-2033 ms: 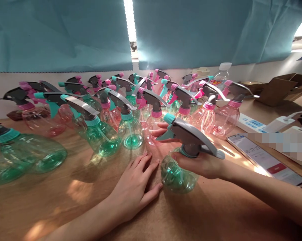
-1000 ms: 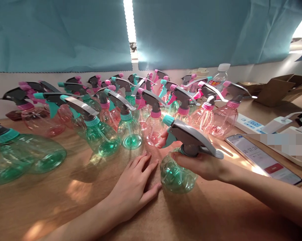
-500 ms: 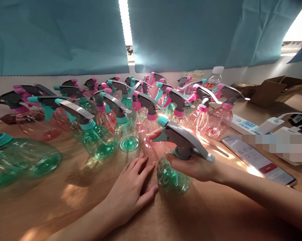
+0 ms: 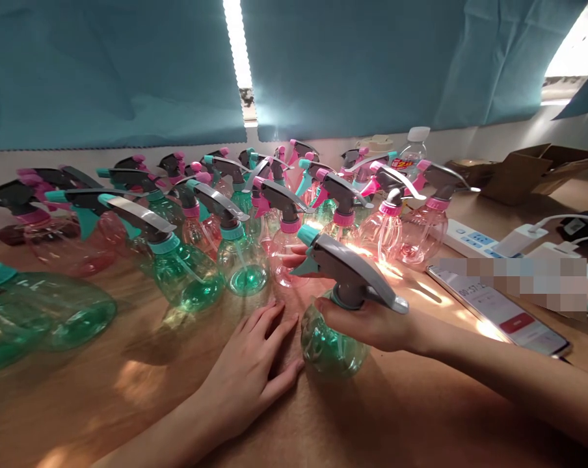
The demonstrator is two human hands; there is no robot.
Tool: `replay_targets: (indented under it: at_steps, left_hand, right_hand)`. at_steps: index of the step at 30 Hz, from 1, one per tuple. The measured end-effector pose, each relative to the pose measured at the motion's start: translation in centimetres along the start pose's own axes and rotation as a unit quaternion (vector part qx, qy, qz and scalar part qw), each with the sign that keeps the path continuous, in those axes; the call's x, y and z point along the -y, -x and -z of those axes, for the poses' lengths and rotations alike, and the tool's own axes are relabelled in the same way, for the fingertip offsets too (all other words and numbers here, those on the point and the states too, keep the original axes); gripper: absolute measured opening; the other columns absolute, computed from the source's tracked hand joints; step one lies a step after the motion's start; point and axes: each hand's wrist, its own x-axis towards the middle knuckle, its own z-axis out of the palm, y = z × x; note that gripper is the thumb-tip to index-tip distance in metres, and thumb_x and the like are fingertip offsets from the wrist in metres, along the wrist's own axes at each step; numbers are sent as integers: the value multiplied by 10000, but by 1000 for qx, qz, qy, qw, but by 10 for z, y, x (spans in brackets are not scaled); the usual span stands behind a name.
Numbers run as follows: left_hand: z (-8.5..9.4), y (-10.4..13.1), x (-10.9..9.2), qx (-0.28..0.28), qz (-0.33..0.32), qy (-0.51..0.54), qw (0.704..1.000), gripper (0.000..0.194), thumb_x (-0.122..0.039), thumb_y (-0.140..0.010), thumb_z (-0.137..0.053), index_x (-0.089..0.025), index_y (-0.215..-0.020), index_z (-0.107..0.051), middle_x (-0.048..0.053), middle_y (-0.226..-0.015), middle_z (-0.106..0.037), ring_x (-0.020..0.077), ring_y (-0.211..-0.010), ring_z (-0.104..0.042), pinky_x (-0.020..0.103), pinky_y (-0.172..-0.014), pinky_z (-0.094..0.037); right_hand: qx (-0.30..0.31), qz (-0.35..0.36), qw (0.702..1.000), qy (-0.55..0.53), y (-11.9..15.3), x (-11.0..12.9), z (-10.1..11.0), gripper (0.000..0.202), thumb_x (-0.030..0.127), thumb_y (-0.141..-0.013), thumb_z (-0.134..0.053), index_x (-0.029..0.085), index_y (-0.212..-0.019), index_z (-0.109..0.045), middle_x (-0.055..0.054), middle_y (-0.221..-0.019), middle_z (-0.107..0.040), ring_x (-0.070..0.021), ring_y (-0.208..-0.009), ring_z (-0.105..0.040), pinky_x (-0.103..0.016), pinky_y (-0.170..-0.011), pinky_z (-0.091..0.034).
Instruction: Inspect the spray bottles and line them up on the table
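My right hand (image 4: 372, 320) is wrapped round the neck of a green spray bottle (image 4: 334, 348) with a grey and turquoise trigger head. Its fingers reach past the trigger at the front; part of the grip is hidden behind the head. The bottle stands upright on the brown table (image 4: 177, 416). My left hand (image 4: 255, 364) lies flat on the table just left of that bottle, fingers spread and holding nothing. In front of my left hand stand a green spray bottle (image 4: 242, 263) and a pink spray bottle (image 4: 288, 263).
Several more pink and green spray bottles crowd the back, and one green bottle (image 4: 86, 318) is at the left. On the right are a phone (image 4: 499, 309), a white power strip (image 4: 474, 240) with chargers, and an open cardboard box (image 4: 518, 175). A teal curtain (image 4: 128, 71) hangs behind.
The whole view has shifted slightly, so things appear a little further left. My right hand keeps its hold on the green spray bottle, and my left hand stays flat on the table.
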Motion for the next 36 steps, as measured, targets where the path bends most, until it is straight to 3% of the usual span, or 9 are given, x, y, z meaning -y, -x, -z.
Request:
replay_targets:
  at_steps: [3,12,17,19,21,24,28,32,36]
  left_hand:
    - [3,-2,-1,5,3,3,1000,441,-360,-926,-564,-158,-1317,-539,152,-1390,-499,354,-1292,-434,529,-1051,-407]
    - [5,2,-5,-10,-12,50,999,604,-334,-904,-585,-214,-1434,-323,120,-1381,-498,326,-1269,-460,512,-1055,-401]
    - [1,7,-10,-47,-13,145,988,729,-406,-851,-645,-256,-1443,-246,126,-1349,-491,346,-1199,-512,526,-994,-455]
    - [3,10,-12,-51,-6,182,982,718,-431,-848,-653,-272,-1429,-263,117,-1315,-512,339,-1157,-546,511,-958,-492]
    - [7,14,-16,-73,-7,194,978,758,-475,-848,-653,-273,-1449,-237,124,-1314,-513,349,-1148,-556,515,-945,-505]
    - [18,27,-19,-121,-7,171,978,822,-522,-860,-629,-270,-1491,-166,132,-1352,-495,376,-1196,-530,531,-960,-500]
    - [35,57,-17,-129,35,133,982,829,-461,-863,-640,-287,-1503,-142,104,-1301,-548,373,-1181,-552,519,-958,-509]
    - [51,98,-5,-155,87,122,976,778,-413,-868,-617,-286,-1491,-170,114,-1312,-546,368,-1199,-538,558,-975,-483]
    - [62,138,19,-173,141,84,971,708,-410,-858,-624,-315,-1451,-249,115,-1346,-524,364,-1234,-509,601,-998,-442]
  right_hand:
    - [2,-4,1000,-2,0,-1,-1,395,91,-777,-512,176,-1160,-557,-73,-1159,-629,-123,-696,-646,-299,-679,-558]
    - [-26,7,999,-20,2,-2,-9,394,80,-781,-529,210,-1151,-564,-58,-1164,-643,-169,-937,-665,-318,-821,-559]
    - [-18,-31,999,-15,4,12,-19,427,73,-754,-549,212,-1156,-587,2,-811,-646,-151,-711,-640,-324,-776,-558]
    - [-6,-45,999,-15,4,19,-26,427,82,-753,-549,198,-1163,-580,6,-801,-631,-137,-651,-612,-315,-754,-559]
    - [-12,-46,999,-16,4,24,-38,398,120,-766,-577,191,-1158,-572,-10,-883,-639,-128,-662,-608,-306,-759,-557]
    - [-29,-33,998,-43,3,33,-60,383,232,-794,-630,201,-1169,-553,28,-768,-619,-124,-627,-598,-296,-727,-556]
    - [2,-27,997,-79,-8,48,-96,358,302,-790,-663,168,-1110,-576,26,-746,-599,-111,-597,-577,-263,-624,-534]
    - [30,5,993,-111,-26,63,-134,408,364,-775,-711,188,-1111,-563,-11,-887,-614,-130,-711,-619,-276,-660,-534]
    - [44,46,995,-71,-43,74,-165,367,351,-720,-792,214,-984,-577,-9,-879,-624,-176,-878,-614,-317,-779,-519]
